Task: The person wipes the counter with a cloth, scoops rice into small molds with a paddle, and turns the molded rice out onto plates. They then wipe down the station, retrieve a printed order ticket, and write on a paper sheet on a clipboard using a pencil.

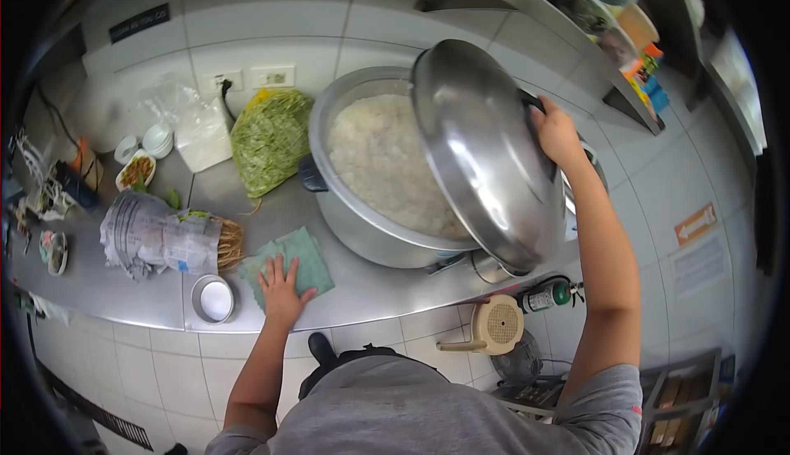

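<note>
My right hand (pixel 558 130) grips the black handle of a large steel lid (pixel 485 142), which is tilted over the right side of a big metal pot (pixel 354 229). White cooked rice (pixel 387 159) shows inside the pot on the left. Fingers spread, my left hand (pixel 281 292) lies flat on a green cloth (pixel 309 270) near the counter's front edge. Just left of that hand stands a small round metal tin (pixel 212 299) with something white inside. Behind it lies a newspaper-wrapped bundle (pixel 177 237) with roots sticking out.
A bag of shredded greens (pixel 276 138) leans beside the pot on the steel counter (pixel 255 317). Clear plastic bags (pixel 202 134) and a small dish of food (pixel 137 171) sit farther left. A shelf (pixel 543 19) overhangs the right side. Below are a beige stool (pixel 498 323) and a green cylinder (pixel 561 293).
</note>
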Demonstrator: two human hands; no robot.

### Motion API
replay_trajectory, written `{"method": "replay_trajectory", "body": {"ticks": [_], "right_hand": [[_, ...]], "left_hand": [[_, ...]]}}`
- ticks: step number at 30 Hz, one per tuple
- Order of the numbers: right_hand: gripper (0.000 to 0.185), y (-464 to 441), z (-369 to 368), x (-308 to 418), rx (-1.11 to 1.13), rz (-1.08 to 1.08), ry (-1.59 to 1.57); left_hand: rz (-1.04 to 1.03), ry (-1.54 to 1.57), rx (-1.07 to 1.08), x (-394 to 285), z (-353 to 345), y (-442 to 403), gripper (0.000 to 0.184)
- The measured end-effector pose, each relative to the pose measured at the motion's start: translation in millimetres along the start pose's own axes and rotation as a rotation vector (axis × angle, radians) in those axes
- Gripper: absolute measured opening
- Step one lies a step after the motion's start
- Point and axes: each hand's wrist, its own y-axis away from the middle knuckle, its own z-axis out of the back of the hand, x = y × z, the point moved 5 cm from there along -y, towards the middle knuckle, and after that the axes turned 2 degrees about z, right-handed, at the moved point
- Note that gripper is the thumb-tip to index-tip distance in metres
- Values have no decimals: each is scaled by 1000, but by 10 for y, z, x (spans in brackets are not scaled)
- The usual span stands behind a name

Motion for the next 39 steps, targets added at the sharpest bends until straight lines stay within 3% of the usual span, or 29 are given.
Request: {"method": "replay_trajectory", "body": {"ticks": [3,5,7,8,10,13,14,15,16,17,18,20,22,24,26,27,28,29,30,31,32,34,35,36,39], "right_hand": [[40,855,617,-543,-42,-215,-71],[36,1649,955,-1002,-184,-357,-207],[34,2930,543,-2779,-521,-605,-1248],[34,3344,740,-2445,-604,-648,-1335],[33,4063,881,-2083,-747,-687,-1518],[33,4962,859,-1890,-901,-724,-1674],[33,5202,813,-1838,-928,-742,-1709],[33,5398,797,-1795,-953,-749,-1739],[33,5594,775,-1755,-960,-762,-1766],[33,5762,770,-1723,-979,-773,-1786],[32,5905,744,-1693,-980,-785,-1804],[32,6115,750,-1655,-984,-800,-1835],[32,6276,818,-1659,-989,-800,-1859],[32,6313,777,-1611,-979,-801,-1893],[31,6357,791,-1605,-968,-796,-1920],[31,6389,797,-1617,-974,-796,-1928],[31,6408,803,-1615,-970,-797,-1938],[31,6431,798,-1603,-967,-798,-1945],[31,6467,817,-1620,-971,-803,-1949],[31,6483,821,-1627,-971,-803,-1951],[31,6501,814,-1623,-966,-805,-1960],[31,6525,813,-1636,-963,-807,-1965],[30,6533,820,-1638,-957,-805,-1973],[30,6508,807,-1622,-952,-803,-1980],[30,6436,770,-1580,-936,-805,-1996]], "left_hand": [[110,112,128,105,-277,-61,36],[169,228,184,262,-526,-58,30],[293,509,240,63,-466,-21,29],[229,530,259,-274,-339,-59,29],[479,1592,370,-1089,-74,99,29],[334,1737,494,-2668,733,33,32],[188,1709,681,-3184,1000,53,34],[-212,1454,589,-3603,950,40,37],[-451,1235,555,-4169,1040,163,41],[-823,930,506,-4754,1576,368,54],[-1000,785,667,-5212,1503,628,72],[-1107,518,622,-5845,1242,1099,83],[-1064,676,618,-6409,1055,1108,86],[-772,825,579,-7053,993,1035,83],[-687,1445,663,-7501,1301,1269,78],[-721,1576,1106,-7620,1462,1620,76],[-688,1386,1485,-7367,1963,2080,80],[-1318,1170,1111,-7073,2405,2371,83],[-1699,1016,1039,-6746,2514,2639,83],[-1889,832,1233,-6458,2470,2765,75],[-2106,589,1087,-6186,2290,2688,70],[-1968,85,985,-5987,2040,2273,68],[-1874,47,804,-5944,1872,2004,68],[-1775,152,628,-5958,1715,1748,74],[-1158,447,599,-6538,1382,1212,74]]}}
